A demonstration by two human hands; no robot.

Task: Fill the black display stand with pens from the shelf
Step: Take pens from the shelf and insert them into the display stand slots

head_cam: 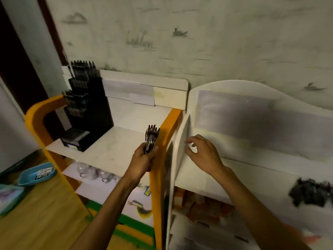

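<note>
Above the shelf (115,152), left hand (144,159) grips pens (151,139) (upright).

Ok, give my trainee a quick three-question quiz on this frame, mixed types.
1. True or false: the right hand holds the pens.
2. Which tier of the stand has empty slots? A) top B) middle C) bottom
3. Fill in: the loose dark pile lies on the white shelf to the ____ of the hands.

Key:
1. False: the left hand grips the bundle; the right hand holds nothing, fingers loosely curled.
2. C: the top and middle tiers hold pens, the bottom grid looks empty.
3. Right.
</note>
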